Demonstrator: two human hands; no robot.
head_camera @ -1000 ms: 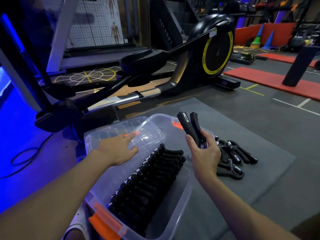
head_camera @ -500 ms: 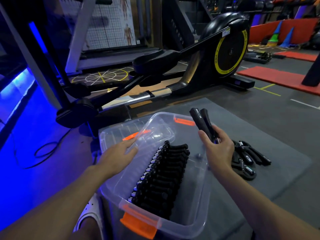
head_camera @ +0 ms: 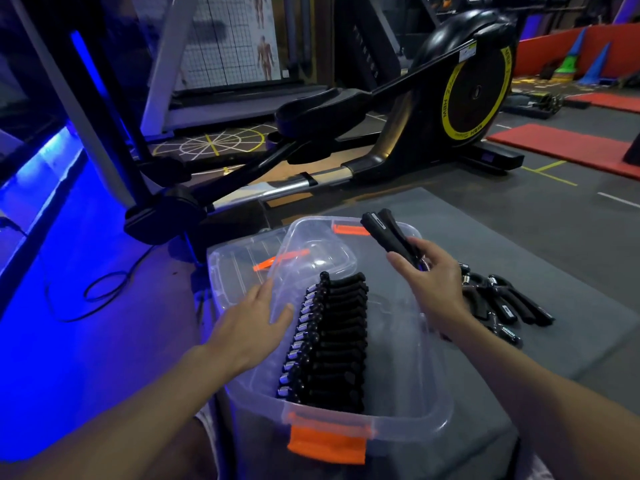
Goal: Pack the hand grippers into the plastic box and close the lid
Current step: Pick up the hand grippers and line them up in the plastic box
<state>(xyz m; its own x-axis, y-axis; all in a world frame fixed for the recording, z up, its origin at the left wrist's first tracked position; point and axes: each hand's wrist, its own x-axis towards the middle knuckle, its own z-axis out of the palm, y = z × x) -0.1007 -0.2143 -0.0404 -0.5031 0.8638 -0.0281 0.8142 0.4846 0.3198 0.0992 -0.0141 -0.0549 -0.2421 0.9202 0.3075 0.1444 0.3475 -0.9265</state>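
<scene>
A clear plastic box with orange latches sits on a grey mat. Inside it, a row of several black hand grippers is packed along the left side. My right hand holds one black hand gripper above the box's far right part, handles pointing up and away. My left hand rests with straight fingers on the box's left rim. The clear lid lies partly under the box on the far left. A few loose hand grippers lie on the mat to the right.
The grey mat lies on a gym floor. A black elliptical trainer with a yellow-ringed wheel stands just behind the box. A cable curls on the blue-lit floor at the left. Red mats lie far right.
The view has shifted nearer over the box. My right hand has carried the held gripper a little over the box. My left hand has drawn back along the left rim.
</scene>
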